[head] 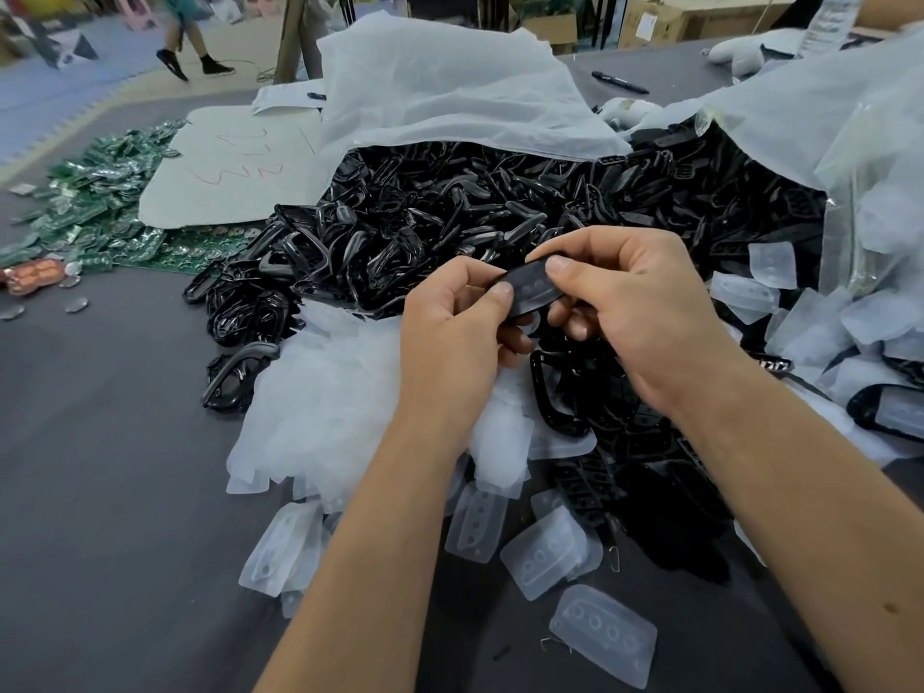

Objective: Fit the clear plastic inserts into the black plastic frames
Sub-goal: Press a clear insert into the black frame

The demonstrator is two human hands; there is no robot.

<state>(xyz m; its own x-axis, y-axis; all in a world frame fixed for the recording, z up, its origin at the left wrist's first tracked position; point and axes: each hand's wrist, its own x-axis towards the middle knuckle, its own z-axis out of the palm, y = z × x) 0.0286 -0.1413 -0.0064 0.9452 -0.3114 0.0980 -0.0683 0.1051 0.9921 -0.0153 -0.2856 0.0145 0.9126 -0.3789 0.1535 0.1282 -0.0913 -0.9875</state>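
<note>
**Both hands on one black frame over the heaps**

Held above the middle of the grey surface (100, 467): one black frame (532, 290) with a clear insert seated in it, small round holes showing through. Left hand (452, 332) gripping the frame's left end, thumb on top, fingers curled beneath. Right hand (625, 312) gripping the right end, thumb pressed on the upper face, fingers wrapped under. Both grips closed on that same piece.

Behind and below: a heap of black frames (450, 212) spilling from an open white bag (440, 92), far too many to count. A mound of clear inserts (320, 402) near left of the hands, also uncountable. Loose clear inserts nearer still: about five lying apart on the surface, one at near right (605, 635) showing four round holes in a row. More clear inserts to the right (750, 292), beside a second translucent bag (850, 117).

Far left: a spread of green circuit boards (95, 192), partly under a white sheet (235, 162) bearing red scrawled marks, not legible. One black marker pen (620, 82) far beyond the bag; no readable label on it. Legs of a person walking (192, 47) at far left on the floor.
</note>
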